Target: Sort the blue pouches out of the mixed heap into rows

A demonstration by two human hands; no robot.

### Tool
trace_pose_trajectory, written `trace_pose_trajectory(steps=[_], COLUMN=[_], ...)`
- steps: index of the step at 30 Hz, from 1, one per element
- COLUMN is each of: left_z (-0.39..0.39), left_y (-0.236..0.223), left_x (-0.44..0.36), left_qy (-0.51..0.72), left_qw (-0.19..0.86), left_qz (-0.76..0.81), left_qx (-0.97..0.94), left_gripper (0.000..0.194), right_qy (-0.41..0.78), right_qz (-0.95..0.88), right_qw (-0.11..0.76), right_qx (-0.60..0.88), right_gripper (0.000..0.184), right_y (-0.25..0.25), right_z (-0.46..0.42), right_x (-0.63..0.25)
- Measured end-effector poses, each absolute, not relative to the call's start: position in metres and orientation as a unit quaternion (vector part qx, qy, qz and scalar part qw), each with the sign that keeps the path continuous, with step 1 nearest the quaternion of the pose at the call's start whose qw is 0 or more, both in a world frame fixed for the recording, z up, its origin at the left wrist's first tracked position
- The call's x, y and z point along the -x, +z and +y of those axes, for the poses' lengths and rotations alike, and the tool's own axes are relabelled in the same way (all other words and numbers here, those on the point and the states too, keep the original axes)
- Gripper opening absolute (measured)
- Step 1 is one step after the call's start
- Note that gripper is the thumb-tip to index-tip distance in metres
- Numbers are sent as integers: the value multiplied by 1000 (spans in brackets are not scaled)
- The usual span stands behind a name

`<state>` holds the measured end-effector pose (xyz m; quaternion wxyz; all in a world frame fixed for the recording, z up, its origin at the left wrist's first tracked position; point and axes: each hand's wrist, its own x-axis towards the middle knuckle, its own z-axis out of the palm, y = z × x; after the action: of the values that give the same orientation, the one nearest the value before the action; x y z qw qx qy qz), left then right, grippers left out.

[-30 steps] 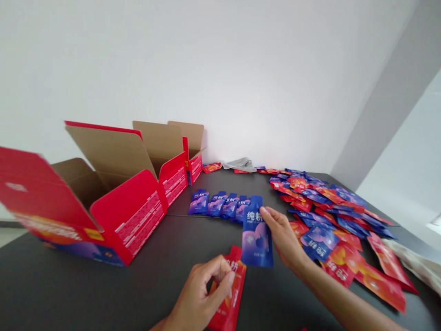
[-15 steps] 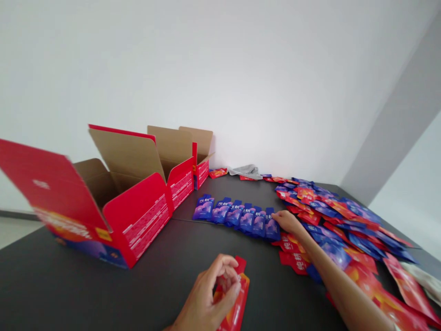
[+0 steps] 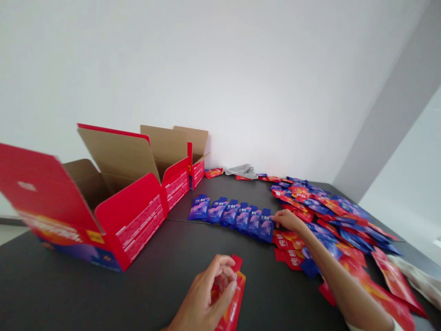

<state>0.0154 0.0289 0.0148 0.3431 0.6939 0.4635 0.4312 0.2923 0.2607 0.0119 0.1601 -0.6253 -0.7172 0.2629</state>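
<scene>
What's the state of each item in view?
left hand: pinching the red sachet
red sachet: held upright, bottom near the table
right hand: fingers reaching to the end of the blue sachet row
blue sachet row: lying flat, overlapping
sachet heap: loose, red and blue mixed
three red cartons: flaps open, standing in line
grey crumpled item: lying by the wall

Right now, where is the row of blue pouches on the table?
In the head view, the row of blue pouches lies on the dark table, right of the open red carton, with the right hand at its right end.
</scene>
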Motion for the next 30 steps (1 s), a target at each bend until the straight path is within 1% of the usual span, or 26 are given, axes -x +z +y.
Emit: trace_pose_trajectory(steps=[7,11,12,14,15,16,18,20,23,28,30], left_z=[30,30,30,30,30,30,29,29,30,34,36], left_y=[12,13,13,14,14,15,15,15,15,11,8], left_x=[-16,-15,-14,-14,-14,-15,-18,-20,-20,-14,-13], left_qy=[433,428,427,427,429,432,450,473,481,437,434], left_qw=[343,329,328,327,329,331,331,326,314,304,302], left_qz=[462,468,467,466,464,463,464,468,475,470,472], left_qx=[-694,-700,-702,-703,-702,-699,-687,-671,-666,-704,-705], left_gripper=[16,17,17,18,18,18,18,17,17,15,15], right_qy=[240,238,238,238,235,230,218,221,253,294,333], right_qz=[-719,-736,-743,-762,-778,-796,-827,-841,-843,-853,-842], right_qw=[153,137,131,119,106,88,46,10,-23,-91,-108], right_qx=[634,619,612,591,573,553,516,494,473,422,410], right_gripper=[36,39,39,32,29,31,40,40,38,39,42], right_y=[5,15,19,30,35,40,50,58,68,78,80], right_z=[264,258,254,240,232,222,201,182,161,144,143], right_x=[-280,-282,-286,-298,-304,-311,-321,-328,-337,-364,-375])
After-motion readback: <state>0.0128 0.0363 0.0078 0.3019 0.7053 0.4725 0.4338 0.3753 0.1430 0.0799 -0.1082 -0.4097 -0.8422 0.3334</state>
